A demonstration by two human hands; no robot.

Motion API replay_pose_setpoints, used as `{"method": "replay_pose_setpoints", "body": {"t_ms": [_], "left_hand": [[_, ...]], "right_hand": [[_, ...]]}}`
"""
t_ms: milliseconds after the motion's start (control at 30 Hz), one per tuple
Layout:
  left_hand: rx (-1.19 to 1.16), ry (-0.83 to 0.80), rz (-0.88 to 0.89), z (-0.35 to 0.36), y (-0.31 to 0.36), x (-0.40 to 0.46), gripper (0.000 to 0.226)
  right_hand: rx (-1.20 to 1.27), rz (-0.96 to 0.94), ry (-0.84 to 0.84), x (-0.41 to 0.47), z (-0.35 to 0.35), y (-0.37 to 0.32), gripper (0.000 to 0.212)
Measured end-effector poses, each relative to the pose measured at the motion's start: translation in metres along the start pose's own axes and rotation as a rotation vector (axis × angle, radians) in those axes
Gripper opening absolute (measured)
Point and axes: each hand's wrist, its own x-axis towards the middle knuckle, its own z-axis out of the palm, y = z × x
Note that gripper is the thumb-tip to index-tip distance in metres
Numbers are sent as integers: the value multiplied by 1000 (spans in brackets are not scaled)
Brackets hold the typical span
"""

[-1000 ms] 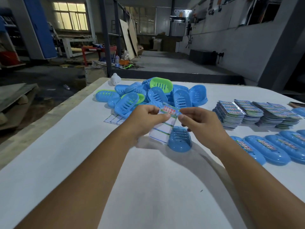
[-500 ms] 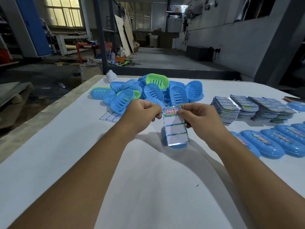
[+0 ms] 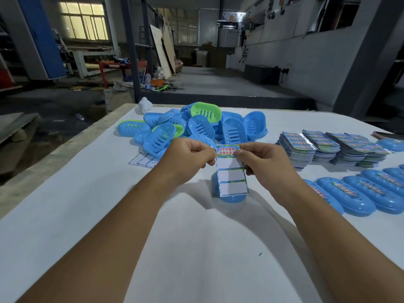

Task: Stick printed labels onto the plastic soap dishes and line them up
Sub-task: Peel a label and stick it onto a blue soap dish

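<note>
Both hands hold one label sheet (image 3: 232, 176) upright above the table. My left hand (image 3: 188, 158) pinches its top left corner and my right hand (image 3: 260, 162) pinches its top right, where a printed label with red text remains; the lower strips are blank. Behind the sheet a blue soap dish (image 3: 231, 199) lies upside down on the white table (image 3: 196, 248), mostly hidden. A heap of blue and green soap dishes (image 3: 196, 125) sits behind my hands. A row of labelled blue dishes (image 3: 358, 193) runs along the right.
Stacks of printed label sheets (image 3: 328, 147) stand at the right rear. Used backing sheets (image 3: 144, 160) lie left of my left hand. A small white object (image 3: 144, 106) sits at the table's far left corner. The table's left edge drops to the workshop floor.
The sheet has swung from lying tilted over the dish to hanging upright between both hands. My hands rose slightly and came closer together at its top edge.
</note>
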Motion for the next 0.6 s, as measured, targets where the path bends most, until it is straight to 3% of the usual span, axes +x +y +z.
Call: {"method": "replay_pose_setpoints", "body": {"t_ms": [333, 500, 600], "left_hand": [[25, -3, -10, 0, 0, 2, 15], [9, -33, -4, -1, 0, 2, 14], [-6, -61, 12, 1, -2, 2, 15]], "right_hand": [[-11, 6, -13, 1, 0, 1, 28], [-8, 12, 3, 2, 0, 3, 5], [-151, -66, 59, 0, 0, 4, 8]]}}
